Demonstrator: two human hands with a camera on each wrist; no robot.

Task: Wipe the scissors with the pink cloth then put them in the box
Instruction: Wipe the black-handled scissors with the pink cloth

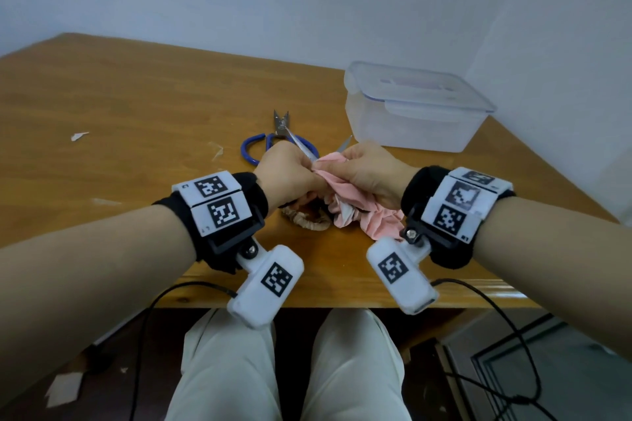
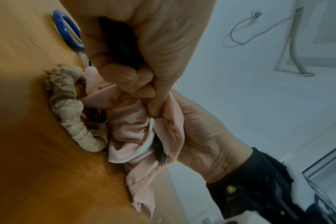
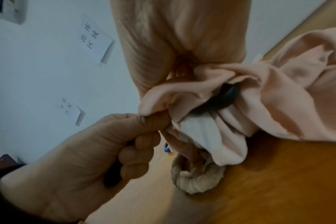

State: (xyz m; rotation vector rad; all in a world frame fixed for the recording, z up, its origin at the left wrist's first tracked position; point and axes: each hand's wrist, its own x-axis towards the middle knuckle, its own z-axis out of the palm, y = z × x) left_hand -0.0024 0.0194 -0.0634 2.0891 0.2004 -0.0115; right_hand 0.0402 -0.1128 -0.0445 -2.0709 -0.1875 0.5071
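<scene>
Pink cloth (image 1: pixel 345 190) bunched in my right hand (image 1: pixel 371 169) wraps the scissors (image 1: pixel 305 149) my left hand (image 1: pixel 285 173) grips, in front of the lidded box (image 1: pixel 415 106); wiping underway, next I must unlatch it.

You see a pink cloth (image 1: pixel 345 193), blue scissors handles (image 1: pixel 247 154), a beige scrunchie (image 1: pixel 307 217), a clear box (image 1: pixel 410 109) and a brown table (image 1: pixel 136 106).

Wooden table (image 1: pixel 136 106); blue-handled scissors (image 1: pixel 278 137); lidded box (image 1: pixel 415 106); scrunchie (image 1: pixel 309 220)
</scene>
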